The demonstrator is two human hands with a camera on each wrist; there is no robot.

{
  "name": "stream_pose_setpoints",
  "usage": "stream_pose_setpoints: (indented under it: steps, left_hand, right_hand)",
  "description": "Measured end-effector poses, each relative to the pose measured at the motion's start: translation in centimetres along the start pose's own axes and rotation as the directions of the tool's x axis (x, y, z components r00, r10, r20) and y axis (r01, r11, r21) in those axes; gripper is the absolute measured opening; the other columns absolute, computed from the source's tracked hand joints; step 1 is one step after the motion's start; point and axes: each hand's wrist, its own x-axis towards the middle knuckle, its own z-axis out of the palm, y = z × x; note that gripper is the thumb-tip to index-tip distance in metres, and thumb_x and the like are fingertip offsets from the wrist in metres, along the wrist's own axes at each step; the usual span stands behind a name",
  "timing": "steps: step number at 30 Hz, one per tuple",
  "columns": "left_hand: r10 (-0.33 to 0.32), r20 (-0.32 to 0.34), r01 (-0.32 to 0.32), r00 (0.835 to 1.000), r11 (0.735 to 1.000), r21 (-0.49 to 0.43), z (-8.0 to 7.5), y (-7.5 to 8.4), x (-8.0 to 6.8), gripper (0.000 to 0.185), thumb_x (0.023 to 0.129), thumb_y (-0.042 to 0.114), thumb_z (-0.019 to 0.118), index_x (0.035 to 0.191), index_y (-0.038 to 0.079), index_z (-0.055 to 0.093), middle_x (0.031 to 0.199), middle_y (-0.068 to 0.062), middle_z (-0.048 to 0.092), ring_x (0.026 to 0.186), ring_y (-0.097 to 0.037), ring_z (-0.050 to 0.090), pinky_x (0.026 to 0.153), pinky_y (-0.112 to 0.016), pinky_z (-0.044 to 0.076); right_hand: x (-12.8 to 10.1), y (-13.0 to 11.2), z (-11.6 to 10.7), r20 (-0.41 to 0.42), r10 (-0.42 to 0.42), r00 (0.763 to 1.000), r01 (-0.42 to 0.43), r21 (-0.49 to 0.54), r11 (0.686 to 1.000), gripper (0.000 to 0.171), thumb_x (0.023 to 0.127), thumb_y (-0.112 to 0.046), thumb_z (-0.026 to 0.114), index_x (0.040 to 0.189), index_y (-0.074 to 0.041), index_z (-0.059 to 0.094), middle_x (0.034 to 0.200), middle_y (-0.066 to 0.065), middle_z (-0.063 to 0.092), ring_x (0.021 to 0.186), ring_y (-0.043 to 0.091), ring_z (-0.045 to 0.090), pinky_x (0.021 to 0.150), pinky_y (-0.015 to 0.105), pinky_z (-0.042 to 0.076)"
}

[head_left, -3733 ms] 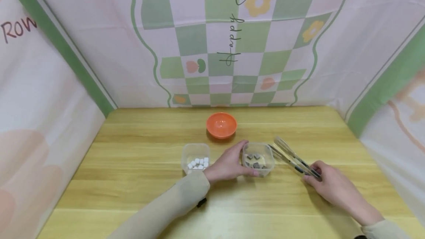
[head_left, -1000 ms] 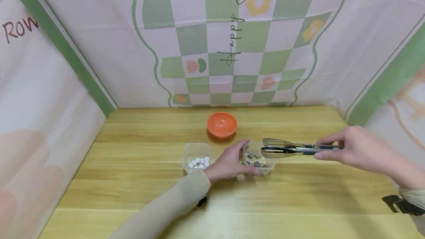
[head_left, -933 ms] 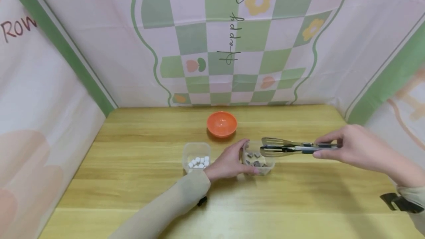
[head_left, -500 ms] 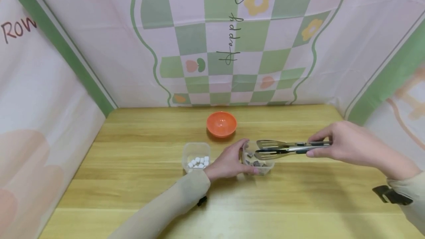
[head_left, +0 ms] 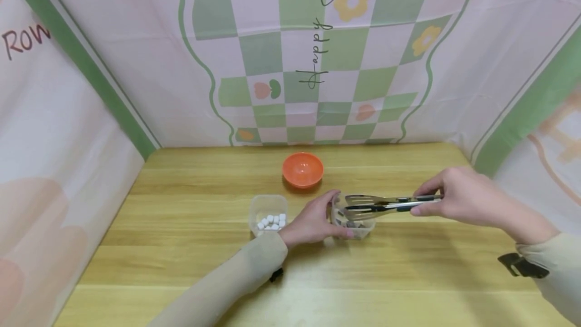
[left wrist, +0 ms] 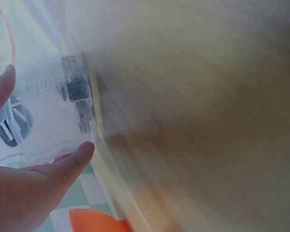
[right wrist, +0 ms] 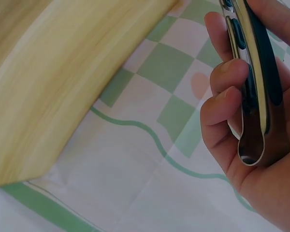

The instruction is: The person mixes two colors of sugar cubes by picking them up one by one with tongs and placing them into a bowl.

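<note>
We see the left hand (head_left: 313, 223) gripping the clear container (head_left: 358, 230) of dark cubes. The right hand (head_left: 458, 197) holds metal tongs (head_left: 386, 204) over it.

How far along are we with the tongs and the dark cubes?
Done: right hand grips the tongs; left hand holds the clear box of dark cubes. In hand: tong tips sit over that box; no cube visibly gripped. Left: orange bowl looks empty.

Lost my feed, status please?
Left hand grips the clear tub of dark cubes. Right hand holds tongs over it. Nothing in the way.
</note>
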Motion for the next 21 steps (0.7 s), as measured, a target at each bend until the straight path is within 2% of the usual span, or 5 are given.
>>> stream_pose_setpoints:
  steps: [8, 14, 21]
  left_hand:
    - [0.006, -0.002, -0.006, 1.000, 1.000, 0.003, 0.0, -0.1, -0.1, 0.108, 0.078, 0.037, 0.096, 0.164, 0.010, 0.036, 0.158, -0.004, 0.049, 0.141, -0.018, 0.047, 0.119, -0.035, 0.038]
    - [0.013, 0.002, -0.013, 1.000, 1.000, 0.008, -0.1, -0.2, 0.0, 0.108, 0.078, 0.038, 0.096, 0.163, 0.010, 0.036, 0.157, -0.004, 0.051, 0.140, -0.018, 0.048, 0.118, -0.035, 0.039]
    - [0.018, 0.003, -0.018, 1.000, 1.000, 0.000, 0.0, 0.0, 0.0, 0.107, 0.079, 0.037, 0.096, 0.163, 0.009, 0.037, 0.157, -0.006, 0.051, 0.140, -0.019, 0.049, 0.118, -0.035, 0.039]
  right_hand:
    - [0.6, -0.7, 0.2, 0.026, -0.041, 0.999, 0.042, -0.031, 0.999, 0.027, 0.076, -0.051, 0.092, 0.091, -0.030, 0.084, 0.090, -0.009, 0.077, 0.063, 0.006, 0.053, 0.055, 0.028, 0.042]
    - [1.1, -1.2, 0.1, 0.058, -0.054, 0.997, 0.059, -0.087, 0.995, 0.022, 0.076, -0.050, 0.092, 0.087, -0.034, 0.082, 0.089, -0.012, 0.076, 0.074, 0.009, 0.059, 0.061, 0.034, 0.047]
    - [1.8, -1.9, -0.2, 0.083, -0.049, 0.995, 0.060, -0.133, 0.989, 0.025, 0.074, -0.053, 0.092, 0.085, -0.034, 0.081, 0.089, -0.011, 0.074, 0.073, 0.010, 0.058, 0.054, 0.033, 0.045]
